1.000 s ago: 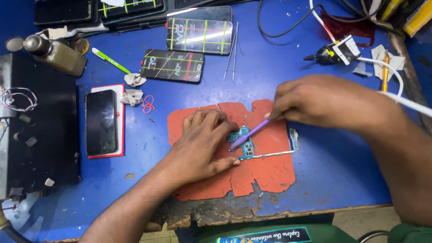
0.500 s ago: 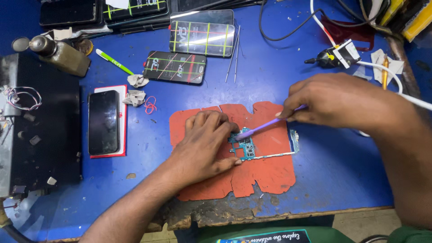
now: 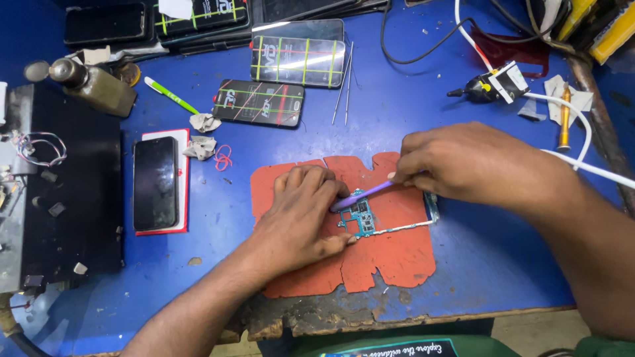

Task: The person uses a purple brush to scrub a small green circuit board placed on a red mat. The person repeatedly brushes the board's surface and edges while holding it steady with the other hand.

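Centrally, small blue-green phone circuit board [image 3: 362,218] lies on torn orange rubber mat [image 3: 390,251], pinned under left hand [image 3: 297,221] fingers. Right hand [image 3: 476,165], at 2 o'clock, pinches thin purple plastic brush [image 3: 367,195]. Risk: hard strokes could dislodge components. Steel tweezers [image 3: 344,82] at 12, clear of the work.

So the whole thing sits on a blue worktop [image 3: 463,277], pretty scuffed, with the front edge [image 3: 317,320] chipped and worn down to something dark and crumbly. A strip of wood shows along that edge on the right. Below it there's a bit of pale floor [image 3: 522,334] peeking through at the bottom. Left side is taken up by a black box-like unit [image 3: 66,218] standing on the bench. Light is bright and even from above, with a glare on the blue near the top. No walls or windows in view.
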